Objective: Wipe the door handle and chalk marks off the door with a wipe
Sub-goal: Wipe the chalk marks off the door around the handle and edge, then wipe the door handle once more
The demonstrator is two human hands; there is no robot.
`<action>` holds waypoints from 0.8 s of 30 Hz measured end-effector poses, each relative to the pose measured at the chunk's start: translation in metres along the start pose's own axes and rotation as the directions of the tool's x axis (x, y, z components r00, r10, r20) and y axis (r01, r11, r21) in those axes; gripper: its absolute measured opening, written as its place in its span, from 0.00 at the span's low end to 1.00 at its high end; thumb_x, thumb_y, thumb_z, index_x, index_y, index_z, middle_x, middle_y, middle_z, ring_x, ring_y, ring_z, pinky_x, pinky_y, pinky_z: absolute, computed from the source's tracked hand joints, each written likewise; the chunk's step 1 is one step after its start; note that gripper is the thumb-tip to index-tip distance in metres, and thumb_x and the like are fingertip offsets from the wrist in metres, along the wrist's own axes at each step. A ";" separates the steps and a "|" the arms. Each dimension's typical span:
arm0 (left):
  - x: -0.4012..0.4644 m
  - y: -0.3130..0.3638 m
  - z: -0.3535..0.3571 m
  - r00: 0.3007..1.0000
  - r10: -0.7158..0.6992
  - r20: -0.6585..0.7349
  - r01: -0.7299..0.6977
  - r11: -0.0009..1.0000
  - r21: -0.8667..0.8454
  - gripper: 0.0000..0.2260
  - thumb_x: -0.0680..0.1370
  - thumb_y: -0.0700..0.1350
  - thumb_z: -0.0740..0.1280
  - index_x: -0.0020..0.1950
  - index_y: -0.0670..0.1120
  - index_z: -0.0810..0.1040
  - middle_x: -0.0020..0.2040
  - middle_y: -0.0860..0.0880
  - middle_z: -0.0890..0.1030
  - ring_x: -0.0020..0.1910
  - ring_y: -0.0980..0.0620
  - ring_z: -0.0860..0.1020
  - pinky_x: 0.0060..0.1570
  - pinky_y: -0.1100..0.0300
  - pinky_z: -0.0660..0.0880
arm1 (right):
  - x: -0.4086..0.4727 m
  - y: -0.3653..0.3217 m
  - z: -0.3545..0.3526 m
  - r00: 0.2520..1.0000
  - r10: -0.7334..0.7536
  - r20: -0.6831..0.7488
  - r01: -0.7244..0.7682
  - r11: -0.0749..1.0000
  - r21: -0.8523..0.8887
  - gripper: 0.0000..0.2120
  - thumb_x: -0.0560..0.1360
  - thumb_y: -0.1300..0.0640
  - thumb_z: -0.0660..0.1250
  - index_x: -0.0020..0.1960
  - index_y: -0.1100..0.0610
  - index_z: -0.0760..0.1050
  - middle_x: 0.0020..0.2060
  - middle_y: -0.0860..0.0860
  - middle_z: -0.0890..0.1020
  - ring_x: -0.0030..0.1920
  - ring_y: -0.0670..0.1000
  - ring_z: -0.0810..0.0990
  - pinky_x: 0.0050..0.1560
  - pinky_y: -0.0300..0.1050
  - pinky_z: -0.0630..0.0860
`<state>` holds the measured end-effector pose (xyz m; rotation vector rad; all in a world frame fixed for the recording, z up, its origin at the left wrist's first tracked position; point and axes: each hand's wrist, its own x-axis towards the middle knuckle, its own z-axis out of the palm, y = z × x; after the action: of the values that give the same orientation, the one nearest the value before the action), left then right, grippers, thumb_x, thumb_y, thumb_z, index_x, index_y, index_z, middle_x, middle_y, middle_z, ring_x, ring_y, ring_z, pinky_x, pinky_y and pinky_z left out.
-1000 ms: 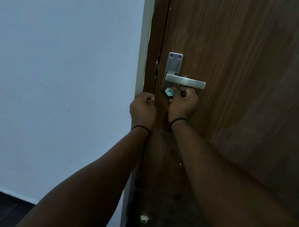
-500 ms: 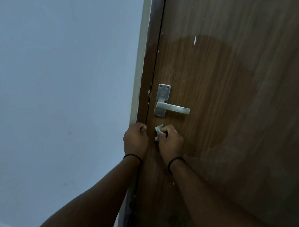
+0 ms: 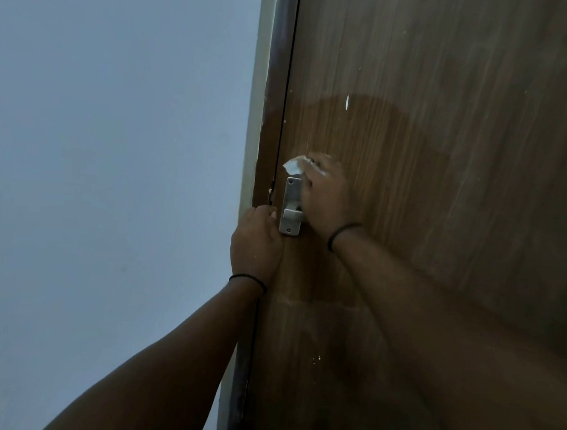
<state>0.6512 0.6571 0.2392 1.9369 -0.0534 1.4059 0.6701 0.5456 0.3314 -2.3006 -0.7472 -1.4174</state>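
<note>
Wipe [image 3: 293,165] sits crumpled and white against the brown door [image 3: 439,189], just above the top edge of the metal handle plate [image 3: 291,206]. The right hand [image 3: 325,197] presses it there, fingers curled round the wad, and the back of the hand covers the lever, so only a short stub of it shows beside the plate. The left hand [image 3: 256,243] rests at the door's latch edge, just left of the plate's lower corner; its fingers bend over that edge, but whether they grip it I cannot tell. Each wrist carries a thin dark band.

Above the right hand a small white chalk mark [image 3: 347,102] stands on the door, inside a darker, rounded patch of the wood. A few white specks [image 3: 316,359] lie lower down, between the two forearms. The dark door frame [image 3: 273,117] runs along the latch edge, with a narrow gap between. Left of it spreads a plain pale wall [image 3: 115,175]. Broad bare wood stretches to the right and above the hands.
</note>
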 end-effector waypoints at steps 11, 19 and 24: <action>0.015 -0.021 0.025 0.998 0.047 -0.040 -0.047 0.999 -0.019 0.09 0.82 0.45 0.60 0.51 0.44 0.79 0.46 0.47 0.81 0.43 0.54 0.76 0.43 0.67 0.68 | 0.031 0.084 -0.003 0.939 -0.288 0.190 0.307 0.948 -0.081 0.07 0.75 0.66 0.66 0.51 0.62 0.81 0.47 0.61 0.80 0.49 0.61 0.76 0.50 0.47 0.67; -0.021 -0.036 0.029 0.997 -0.045 0.058 0.045 0.999 0.009 0.14 0.81 0.53 0.56 0.51 0.47 0.78 0.46 0.50 0.80 0.43 0.58 0.71 0.41 0.75 0.61 | -0.055 0.135 -0.032 0.632 -0.179 0.754 0.354 0.932 -0.076 0.10 0.78 0.54 0.62 0.57 0.52 0.78 0.57 0.52 0.77 0.58 0.50 0.73 0.60 0.49 0.72; -0.031 -0.037 0.028 0.981 -0.050 0.190 0.038 0.997 0.069 0.09 0.82 0.47 0.59 0.49 0.47 0.78 0.46 0.48 0.80 0.42 0.56 0.72 0.43 0.64 0.67 | -0.100 0.127 -0.025 0.822 -0.086 0.563 0.080 0.996 0.036 0.07 0.73 0.66 0.68 0.50 0.61 0.83 0.49 0.58 0.82 0.51 0.56 0.79 0.53 0.40 0.71</action>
<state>0.6774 0.6562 0.1900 2.1099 -0.0553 1.2025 0.6904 0.4041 0.2516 -2.7356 -1.0200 -0.7334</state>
